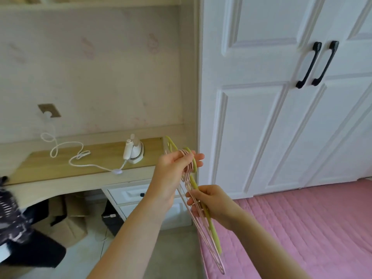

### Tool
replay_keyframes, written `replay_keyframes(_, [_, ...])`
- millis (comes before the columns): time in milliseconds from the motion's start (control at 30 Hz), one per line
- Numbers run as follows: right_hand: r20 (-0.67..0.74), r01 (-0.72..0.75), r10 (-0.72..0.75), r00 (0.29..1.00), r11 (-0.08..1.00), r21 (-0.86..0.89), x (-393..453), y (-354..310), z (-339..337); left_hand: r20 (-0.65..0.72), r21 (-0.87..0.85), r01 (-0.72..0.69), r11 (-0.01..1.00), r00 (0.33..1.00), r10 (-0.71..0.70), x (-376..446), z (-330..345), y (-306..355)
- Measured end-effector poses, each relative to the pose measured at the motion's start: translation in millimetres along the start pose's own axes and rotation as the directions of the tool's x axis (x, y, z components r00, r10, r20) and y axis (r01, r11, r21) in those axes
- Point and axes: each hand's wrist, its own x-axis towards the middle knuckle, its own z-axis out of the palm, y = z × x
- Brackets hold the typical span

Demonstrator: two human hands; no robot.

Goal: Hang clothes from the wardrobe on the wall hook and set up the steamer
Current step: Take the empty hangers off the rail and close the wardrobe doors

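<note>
Both hands are sharing a bundle of hangers [198, 214], several thin pink ones and one thicker green one, held in front of the body between the desk and the bed. The left hand [177, 168] is gripping the hook end, with its fingers curled through the hooks at the far, upper part of the bundle. The right hand [209, 202] is pinching the necks and shoulders lower down, nearer the body.

The long axis of the bundle is running from the hooks, far and slightly left, down toward the near right, where the bottom bars are hanging over the edge of the pink bed [302, 228].

The wardrobe [281, 97] is standing to the right and beyond the hands, its two doors closed, the black handles [316, 64] well above and to the right of the hangers. The right hand is the nearer one to those handles, so it looks like the one to let go and reach for a door while the left is carrying the bundle.

The steamer [134, 151] is sitting upright on the desk [60, 168] to the left, just beyond the left hand, its white cord [80, 156] trailing across to the wall socket [49, 111]. No wall hook is showing.
</note>
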Motion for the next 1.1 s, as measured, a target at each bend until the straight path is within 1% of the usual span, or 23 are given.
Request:
replay_keyframes(167, [0.041, -0.038, 0.04, 0.998, 0.998, -0.047, 41.1, -6.8, 31.0, -0.069, 0.023, -0.002, 1.0, 0.998, 0.004, 21.8, -41.5, -1.5])
replay_keyframes(267, [0.049, -0.059, 0.061, 0.997, 0.998, -0.035, 72.2, -11.3, 48.8, -0.087, -0.005, 0.006, 1.0, 0.996, -0.006, 43.5, -67.0, -2.0])
replay_keyframes(400, [0.035, -0.076, 0.077, 0.996, 0.997, -0.011, 119.3, -19.7, 69.7, -0.083, -0.026, 0.022, 0.999, 0.996, -0.024, 82.1, -101.4, 0.2])
replay_keyframes(533, [0.018, -0.085, 0.084, 0.996, 0.996, 0.007, 167.8, -30.4, 86.2, -0.05, -0.014, 0.028, 0.999, 0.998, -0.029, 124.5, -135.2, 3.4])
replay_keyframes(633, [-0.052, -0.053, 0.049, 0.997, 0.996, -0.069, 200.8, -37.3, 99.2, -0.012, -0.013, 0.049, 0.999, 0.999, -0.049, 154.6, -159.7, 2.8])
replay_keyframes(767, [-0.161, -0.014, -0.017, 0.987, 0.982, -0.188, 236.6, -41.2, 112.3, 0.02, -0.081, 0.099, 0.992, 0.995, -0.098, 187.3, -185.4, -0.5])
replay_keyframes(900, [-0.248, -0.026, -0.045, 0.968, 0.961, -0.274, 262.9, -43.5, 113.8, 0.05, -0.091, 0.102, 0.991, 0.994, -0.098, 218.0, -195.8, -9.5])
replay_keyframes(1000, [-0.353, -0.046, -0.121, 0.928, 0.901, -0.431, 282.9, -43.2, 109.5, 0.034, -0.112, 0.123, 0.986, 0.992, -0.12, 243.0, -195.2, -18.8])
replay_keyframes(1100, [-0.41, -0.096, -0.15, 0.9, 0.848, -0.521, 303.9, -45.9, 99.4, 0.018, -0.134, 0.14, 0.981, 0.99, -0.139, 269.3, -191.5, -27.0])
